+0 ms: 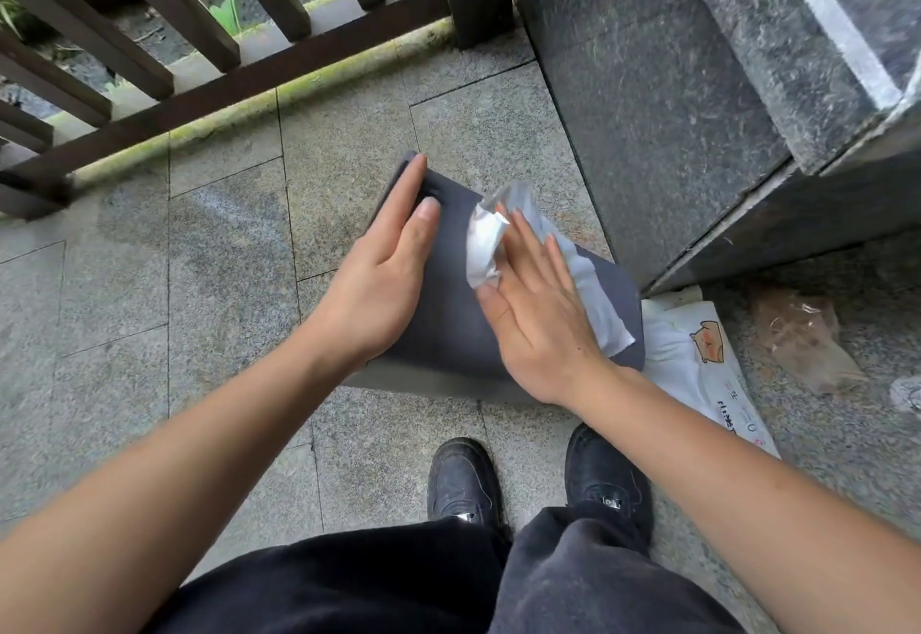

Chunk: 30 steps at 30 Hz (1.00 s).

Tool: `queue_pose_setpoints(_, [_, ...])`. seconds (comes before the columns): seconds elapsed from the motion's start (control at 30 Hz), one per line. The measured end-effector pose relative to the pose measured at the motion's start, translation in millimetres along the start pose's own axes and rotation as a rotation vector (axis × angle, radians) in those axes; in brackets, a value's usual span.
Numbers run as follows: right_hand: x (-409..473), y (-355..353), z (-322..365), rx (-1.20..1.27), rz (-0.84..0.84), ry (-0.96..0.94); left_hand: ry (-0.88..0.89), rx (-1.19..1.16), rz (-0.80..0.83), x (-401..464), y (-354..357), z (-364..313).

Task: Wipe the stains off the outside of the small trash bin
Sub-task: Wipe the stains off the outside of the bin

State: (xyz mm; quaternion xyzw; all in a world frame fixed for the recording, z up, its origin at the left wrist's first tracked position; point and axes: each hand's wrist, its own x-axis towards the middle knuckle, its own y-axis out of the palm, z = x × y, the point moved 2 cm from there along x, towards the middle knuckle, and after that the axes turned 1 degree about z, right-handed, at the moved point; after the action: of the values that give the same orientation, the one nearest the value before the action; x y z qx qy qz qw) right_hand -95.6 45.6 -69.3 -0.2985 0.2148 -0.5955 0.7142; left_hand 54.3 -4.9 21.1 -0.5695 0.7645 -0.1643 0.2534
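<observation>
The right hand (540, 319) presses a white wipe (486, 247) flat-fingered against the dark trash bin (448, 314), lying on the paved floor (224, 259), while the left hand (383, 274) rests open on its side, apparently steadying it.

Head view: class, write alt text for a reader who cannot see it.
A person's right hand presses a white wipe flat against a dark grey bin on stone paving, while the left hand steadies its side.
</observation>
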Motion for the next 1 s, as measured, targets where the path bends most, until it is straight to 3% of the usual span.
queue_pose_setpoints(0.17, [8.4, 2.0, 18.2, 0.035, -0.093, -0.046, 0.007, 0.075, 0.063, 4.9, 5.4, -6.3])
queue_pose_setpoints(0.33, [5.6, 2.4, -7.2, 0.051, -0.074, -0.049, 0.001, 0.083, 0.028, 4.7, 2.6, -1.5])
queue_pose_setpoints(0.6, [13.1, -18.2, -48.5, 0.126, -0.087, 0.345, 0.004, 0.168, 0.037, 8.9, 17.8, -14.6])
queue_pose_setpoints(0.7, [22.4, -26.9, -64.0, 0.099, 0.024, 0.577, 0.051, 0.224, 0.041, 14.2, 32.7, -29.2])
queue_pose_setpoints(0.8, [29.2, -45.0, -63.0, 0.218, 0.095, 0.671, 0.038, 0.21, 0.066, 20.4, 48.5, -43.6])
queue_pose_setpoints(1.0, [25.0, -37.1, 0.5, 0.257, -0.046, 0.363, -0.007, 0.13, 0.012, 32.3, 45.6, -39.0])
